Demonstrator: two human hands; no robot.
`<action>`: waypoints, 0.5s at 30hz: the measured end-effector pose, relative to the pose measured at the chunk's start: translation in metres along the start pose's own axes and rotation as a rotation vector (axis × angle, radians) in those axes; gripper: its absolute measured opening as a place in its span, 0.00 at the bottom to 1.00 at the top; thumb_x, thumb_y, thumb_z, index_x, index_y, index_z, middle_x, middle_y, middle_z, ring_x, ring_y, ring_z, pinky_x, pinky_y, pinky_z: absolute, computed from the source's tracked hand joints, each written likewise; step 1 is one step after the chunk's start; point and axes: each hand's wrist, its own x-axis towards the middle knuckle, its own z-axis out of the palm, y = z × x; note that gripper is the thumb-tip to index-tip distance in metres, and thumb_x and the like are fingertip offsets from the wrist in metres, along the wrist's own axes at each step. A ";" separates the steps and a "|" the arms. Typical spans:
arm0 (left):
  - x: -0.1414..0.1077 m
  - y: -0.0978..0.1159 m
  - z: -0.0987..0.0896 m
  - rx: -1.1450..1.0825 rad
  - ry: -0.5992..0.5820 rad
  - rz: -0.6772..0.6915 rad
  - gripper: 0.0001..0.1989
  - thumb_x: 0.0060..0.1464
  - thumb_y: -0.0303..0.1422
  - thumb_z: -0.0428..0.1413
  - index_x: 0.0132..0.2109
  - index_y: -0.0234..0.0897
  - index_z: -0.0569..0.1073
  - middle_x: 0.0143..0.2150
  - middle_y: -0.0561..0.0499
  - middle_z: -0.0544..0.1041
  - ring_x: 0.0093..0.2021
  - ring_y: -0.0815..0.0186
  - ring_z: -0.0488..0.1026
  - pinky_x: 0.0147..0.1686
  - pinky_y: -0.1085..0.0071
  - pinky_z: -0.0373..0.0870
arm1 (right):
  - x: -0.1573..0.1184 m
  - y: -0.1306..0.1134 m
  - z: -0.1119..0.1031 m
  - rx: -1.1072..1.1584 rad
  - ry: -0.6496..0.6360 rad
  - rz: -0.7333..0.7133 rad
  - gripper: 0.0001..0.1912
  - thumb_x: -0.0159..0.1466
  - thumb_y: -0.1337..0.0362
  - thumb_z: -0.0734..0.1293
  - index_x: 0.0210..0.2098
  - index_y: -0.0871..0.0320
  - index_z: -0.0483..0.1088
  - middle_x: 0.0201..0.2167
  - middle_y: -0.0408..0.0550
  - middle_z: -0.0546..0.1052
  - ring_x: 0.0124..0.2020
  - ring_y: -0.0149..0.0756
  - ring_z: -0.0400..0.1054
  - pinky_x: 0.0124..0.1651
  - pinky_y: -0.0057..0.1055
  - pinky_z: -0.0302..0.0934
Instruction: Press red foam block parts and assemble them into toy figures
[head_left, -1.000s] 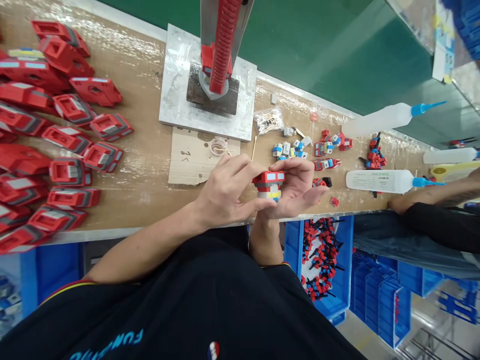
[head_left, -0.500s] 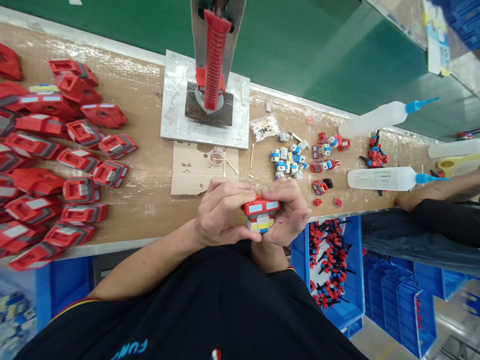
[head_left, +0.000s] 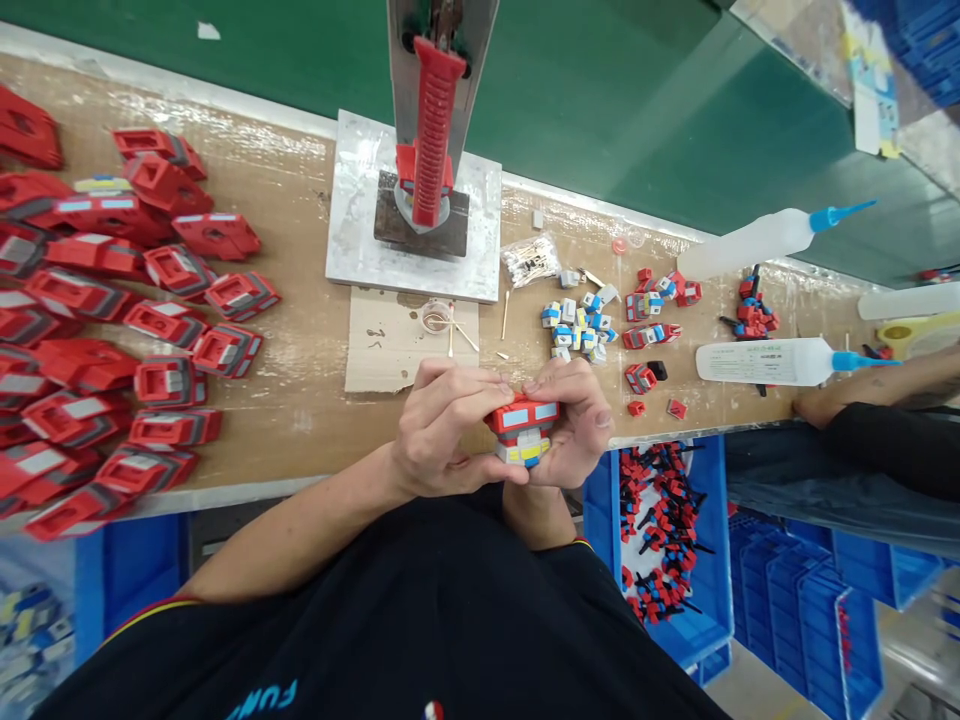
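Left hand (head_left: 450, 425), right hand (head_left: 576, 425): fingers of both clamped on the red torso (head_left: 528, 413), at the desk's (head_left: 315, 425) near edge. Risk: uneven squeeze could skew the white-yellow-blue lower piece (head_left: 523, 454) against it; a slip could send it off the edge, no support visible underneath. Wet glue would smear; can't tell if any's there. Counts, near to far: 1 torso held, 1 dish (head_left: 435, 318), 2 swabs (head_left: 465, 336) sticking out of it, 1 swab bag (head_left: 530, 260), 1 press (head_left: 435, 130). Right: 3 bottles (head_left: 765, 361). Left: red bodies (head_left: 165, 320) overlap, no firm count.
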 end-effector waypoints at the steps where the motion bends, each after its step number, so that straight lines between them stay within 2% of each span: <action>1: 0.001 0.001 0.000 -0.004 0.003 0.002 0.22 0.71 0.55 0.53 0.53 0.41 0.73 0.39 0.50 0.86 0.39 0.60 0.85 0.36 0.60 0.76 | 0.000 0.001 0.000 0.005 0.006 0.004 0.26 0.74 0.50 0.56 0.25 0.50 0.73 0.21 0.44 0.69 0.23 0.37 0.63 0.31 0.41 0.57; 4: 0.003 0.001 0.000 0.029 -0.032 -0.015 0.23 0.71 0.56 0.52 0.54 0.42 0.74 0.40 0.49 0.86 0.39 0.59 0.85 0.38 0.59 0.75 | 0.002 0.003 0.002 -0.022 0.037 0.034 0.27 0.73 0.48 0.55 0.23 0.51 0.71 0.20 0.44 0.66 0.22 0.37 0.61 0.30 0.41 0.56; 8: 0.009 0.002 0.003 0.062 -0.106 -0.033 0.23 0.68 0.55 0.57 0.55 0.41 0.74 0.41 0.48 0.87 0.40 0.58 0.84 0.44 0.59 0.72 | 0.009 0.009 0.005 -0.031 0.110 0.099 0.27 0.72 0.46 0.55 0.22 0.50 0.65 0.20 0.43 0.61 0.22 0.38 0.57 0.29 0.41 0.56; 12: 0.022 0.004 0.010 0.139 -0.147 -0.008 0.19 0.71 0.52 0.54 0.49 0.40 0.74 0.38 0.50 0.85 0.36 0.61 0.81 0.43 0.60 0.67 | 0.017 0.018 0.006 -0.003 0.158 0.187 0.27 0.71 0.43 0.54 0.22 0.50 0.59 0.21 0.42 0.58 0.23 0.37 0.56 0.30 0.40 0.58; 15: 0.030 0.004 0.014 0.176 -0.169 0.004 0.19 0.71 0.50 0.54 0.45 0.38 0.73 0.33 0.51 0.81 0.33 0.62 0.78 0.41 0.61 0.65 | 0.021 0.025 0.005 0.023 0.170 0.259 0.25 0.71 0.45 0.53 0.23 0.51 0.57 0.22 0.41 0.57 0.24 0.36 0.57 0.32 0.38 0.59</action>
